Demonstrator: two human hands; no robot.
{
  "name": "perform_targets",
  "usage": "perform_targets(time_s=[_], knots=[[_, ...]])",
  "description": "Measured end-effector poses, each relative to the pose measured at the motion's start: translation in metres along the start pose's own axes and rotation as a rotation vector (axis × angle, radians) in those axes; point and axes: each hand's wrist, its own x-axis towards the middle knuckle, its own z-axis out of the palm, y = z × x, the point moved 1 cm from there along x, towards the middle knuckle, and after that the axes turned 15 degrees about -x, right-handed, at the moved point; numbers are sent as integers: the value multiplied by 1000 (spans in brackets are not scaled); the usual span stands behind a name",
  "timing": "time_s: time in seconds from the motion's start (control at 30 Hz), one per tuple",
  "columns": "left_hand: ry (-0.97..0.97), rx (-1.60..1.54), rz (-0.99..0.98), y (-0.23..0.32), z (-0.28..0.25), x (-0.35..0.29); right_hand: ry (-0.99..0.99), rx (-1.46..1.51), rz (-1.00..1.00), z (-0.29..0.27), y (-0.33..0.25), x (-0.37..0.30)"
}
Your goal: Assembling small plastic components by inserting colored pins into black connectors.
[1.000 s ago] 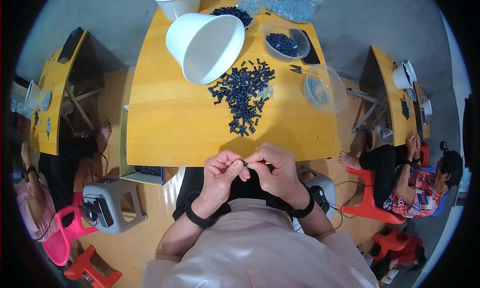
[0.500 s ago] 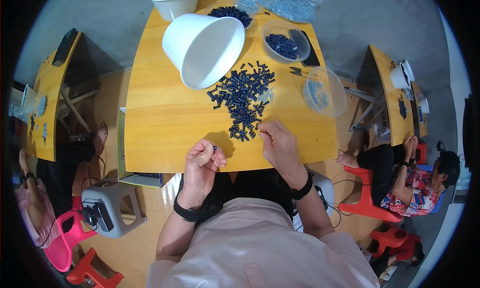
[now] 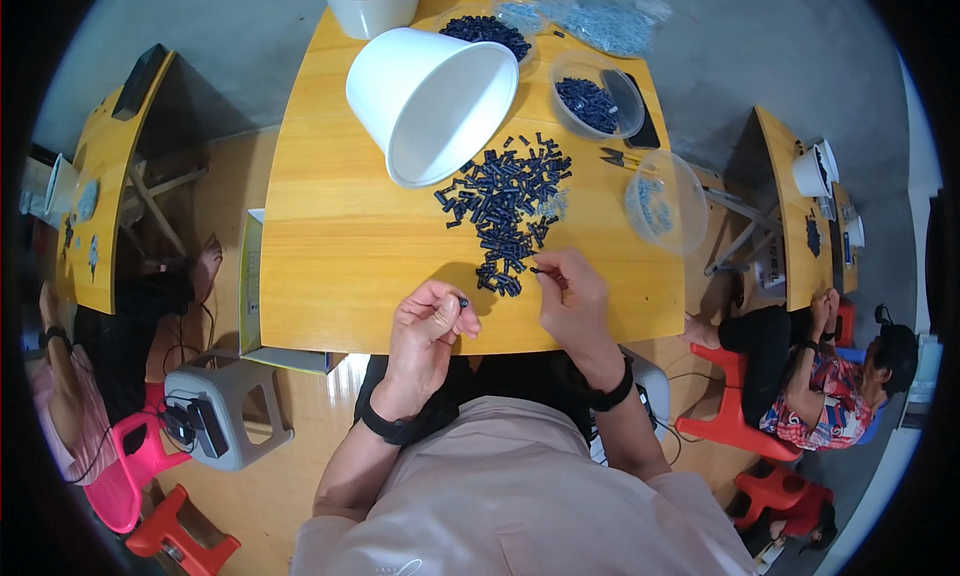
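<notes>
A small black tubular piece sticks out between the thumb and fingers of my left hand, which is closed near the table's front edge. Across from it, my right hand is closed in a pinch at the lower right of a loose pile of black tubular pieces. A dark bit shows at its fingertips, looking like one more of these pieces. Some tiny pale blue clear parts lie along the pile's right side. The two hands are apart.
A white tub lies tipped behind the pile. Clear bowls hold black pieces and pale blue parts. Small yellow-handled snips and a dark phone lie at right. People sit at side tables.
The whole view has shifted, so the table sits slightly further right and lower. My right fingertips stay by the pile's near edge, with a dark bit now visible at them. My left hand keeps its piece.
</notes>
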Motion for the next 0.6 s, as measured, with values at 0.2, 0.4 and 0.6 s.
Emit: perform_targets(time_s=[0.2, 0.4, 0.6], knots=[[-51, 17, -25, -2, 9, -6, -232, 691, 122, -31, -42, -5], [-89, 37, -51, -1, 23, -15, -267, 655, -69, -33, -49, -14], [-86, 103, -42, -3, 26, -22, -267, 720, -1, -31, -50, -24]])
